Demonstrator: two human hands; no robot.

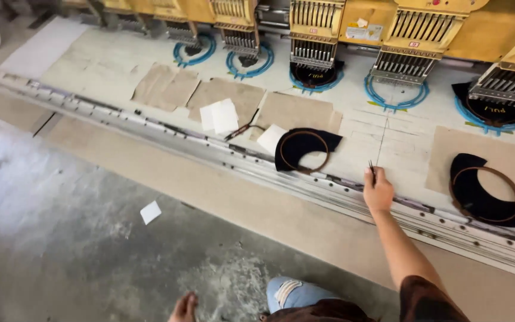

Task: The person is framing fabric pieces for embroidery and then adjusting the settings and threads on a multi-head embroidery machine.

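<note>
My right hand (378, 189) reaches out over the metal rail (305, 182) at the front of the long machine table and is shut on a thin dark pair of tweezers (371, 169) that points away from me. A black fabric piece in a round wooden hoop (301, 150) lies on the table to its left. A second hooped black piece (489, 194) lies to its right. My left hand (183, 308) hangs low at the bottom edge, near my knee in torn jeans (293, 293); its fingers are partly out of frame and it seems to hold nothing.
A row of yellow embroidery heads (314, 27) lines the back, with blue hoops (396, 92) beneath them. White paper squares (219, 115) and brown card sheets (165, 86) lie on the table. A white scrap (150, 211) lies on the concrete floor.
</note>
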